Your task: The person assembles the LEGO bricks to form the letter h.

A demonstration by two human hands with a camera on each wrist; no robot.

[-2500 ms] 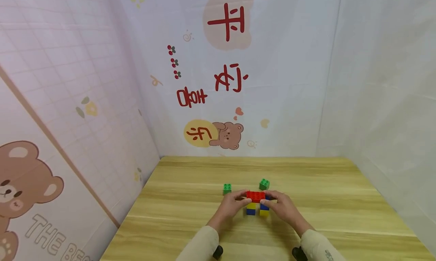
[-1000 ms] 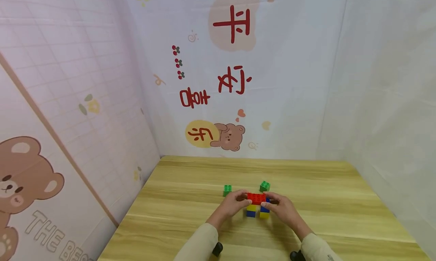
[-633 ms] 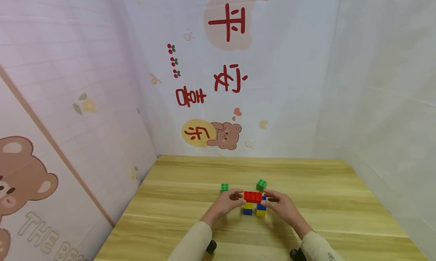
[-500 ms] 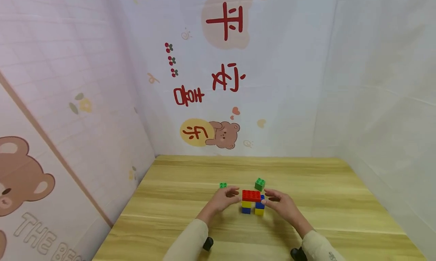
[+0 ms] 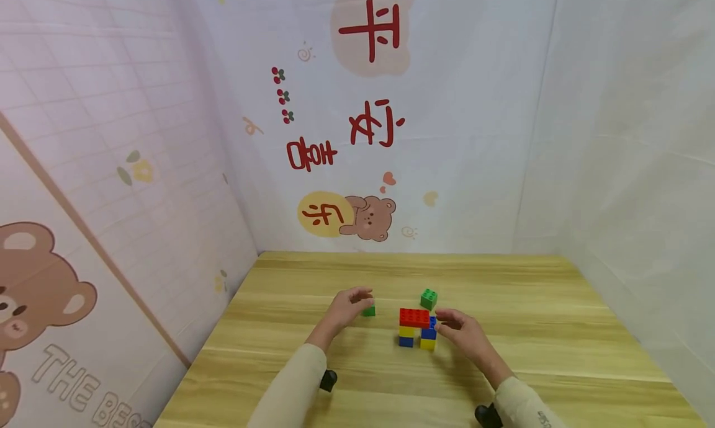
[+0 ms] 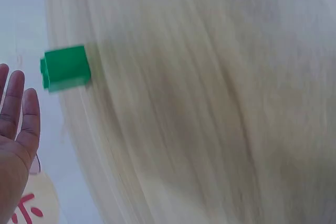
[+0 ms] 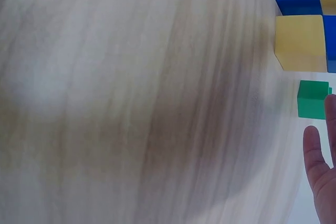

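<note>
One red brick [image 5: 414,317] is left bridging two stacks [image 5: 406,332], apparently settled; the left hand [image 5: 344,309], spread, has been moved to the left green brick [image 5: 368,312], the right hand [image 5: 467,336] held loosely spread alongside.

Head view: I log a flat, yellowish wood-grain tabletop [image 5: 503,298] meeting a white, cloth-like rear wall [image 5: 469,118] printed with sideways red characters [image 5: 370,29]. Pinkish-white gridded left wall [image 5: 117,93]: diagonal brown stripe [image 5: 95,242], large brown cartoon bear [image 5: 41,273]. Creased plain white right wall [image 5: 637,167]. I note soft light.
</note>
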